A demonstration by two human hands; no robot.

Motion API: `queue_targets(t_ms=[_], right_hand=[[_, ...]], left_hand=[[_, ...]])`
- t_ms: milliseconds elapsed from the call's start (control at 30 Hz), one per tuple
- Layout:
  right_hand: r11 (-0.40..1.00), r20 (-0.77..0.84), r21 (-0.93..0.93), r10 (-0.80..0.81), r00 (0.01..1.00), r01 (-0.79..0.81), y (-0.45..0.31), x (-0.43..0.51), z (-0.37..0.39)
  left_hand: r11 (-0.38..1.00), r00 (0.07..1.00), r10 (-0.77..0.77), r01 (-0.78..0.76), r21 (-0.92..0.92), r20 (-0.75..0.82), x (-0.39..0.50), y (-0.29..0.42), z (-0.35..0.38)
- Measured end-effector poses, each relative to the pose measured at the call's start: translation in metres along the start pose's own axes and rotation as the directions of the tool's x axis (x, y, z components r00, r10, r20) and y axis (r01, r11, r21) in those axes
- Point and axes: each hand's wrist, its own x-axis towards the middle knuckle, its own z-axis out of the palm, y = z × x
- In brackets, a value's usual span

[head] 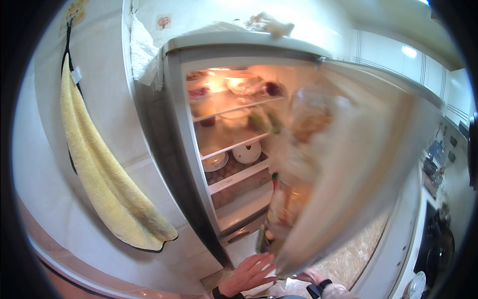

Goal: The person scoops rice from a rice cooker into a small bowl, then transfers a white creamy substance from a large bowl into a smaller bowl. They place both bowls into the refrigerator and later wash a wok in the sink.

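Note:
A refrigerator (175, 112) stands open before me, its door (366, 157) swung out to the right and blurred. My left hand (249, 274), with fingers spread, is at the lower inner edge of the door; whether it touches the door is unclear. Below the door's bottom corner is my right hand (309, 276), its fingers partly hidden, so its hold cannot be made out. Blurred bags and packets fill the door racks. Inside, a lit cabinet holds a glass shelf (239, 145), a white rounded container (247, 152), a bowl (216, 163) and several eggs (222, 175).
A yellow towel (108, 175) hangs on the wall to the left. White cloth (143, 48) drapes over the refrigerator's top left corner. On the right run a counter with a black cooktop (433, 239), a plate (416, 286) and white wall cabinets (396, 50).

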Motion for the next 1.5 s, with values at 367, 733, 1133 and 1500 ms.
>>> queue_targets(t_ms=[367,733,1133,1500], right_hand=[[0.884,0.341,-0.463,0.110,0.934,0.065,-0.029,0.057,0.074],[0.902,-0.143,-0.432,-0.058,0.988,-0.010,-0.111,-0.063,-0.208],[0.982,-0.434,-0.189,-0.073,0.898,-0.011,-0.238,-0.182,-0.479],[0.950,-0.347,-0.313,-0.112,0.931,-0.002,-0.473,-0.030,-0.656]], left_hand=[[0.743,0.703,-0.659,0.663,-0.089,-0.268,0.013,-0.056,0.017],[0.295,0.860,-0.288,0.497,0.816,-0.420,0.098,-0.108,0.105],[0.676,0.765,-0.643,0.544,0.497,0.035,0.263,-0.049,0.446],[0.692,0.715,-0.610,0.690,-0.209,0.341,0.443,-0.212,0.774]])
